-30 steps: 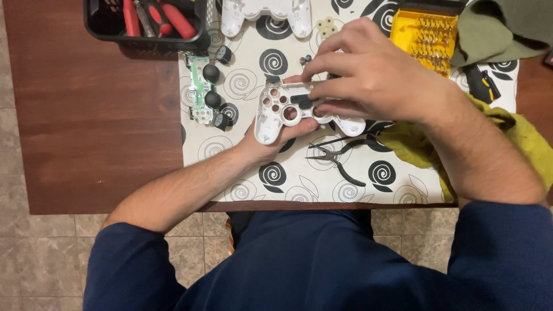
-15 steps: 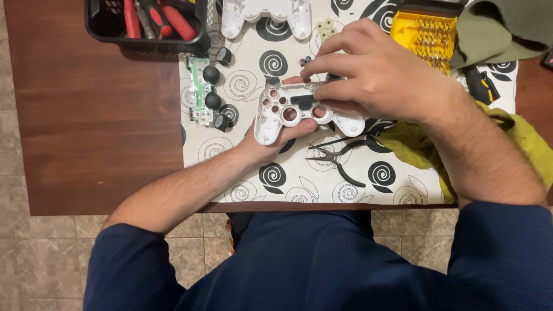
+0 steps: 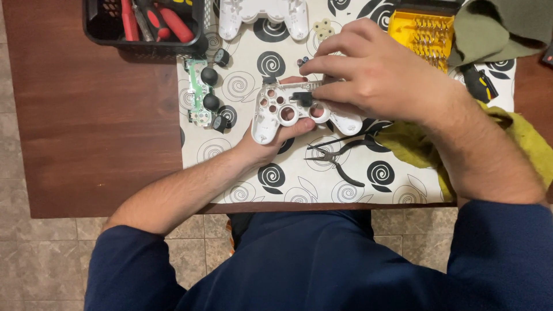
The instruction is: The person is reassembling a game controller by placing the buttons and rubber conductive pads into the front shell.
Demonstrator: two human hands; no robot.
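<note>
While both hands work over the mat, the scene reads thus:

Surface: dark brown wooden table (image 3: 98, 115), w/ a white mat (image 3: 247, 173) printed in black spirals laid across its right part.
Room: beige tiled floor (image 3: 34, 253) below the table's near edge; person in a navy long-sleeve top (image 3: 322, 265) sits close to it.
Left hand (image 3: 271, 141): under the white gamepad shell (image 3: 276, 109), palm up, fingers curled & clamped on the shell's lower left grip.
Right hand (image 3: 374, 75): over the shell's right half, thumb & forefinger pinched together on a small black part (image 3: 303, 98) at the shell's middle.
Shell: inner side up, round holes showing, held just above the mat, centre of view.
Left of shell: green circuit board (image 3: 199, 92) w/ two black thumbsticks, flat on mat.
Near side: black pliers (image 3: 334, 158), on mat, just beside shell.
Far edge: second white gamepad half (image 3: 262, 12); black basket (image 3: 144, 26) w/ red-handled tools; yellow bit case (image 3: 420, 31).
Right: olive-yellow cloth (image 3: 415, 144) under the right forearm.
</note>
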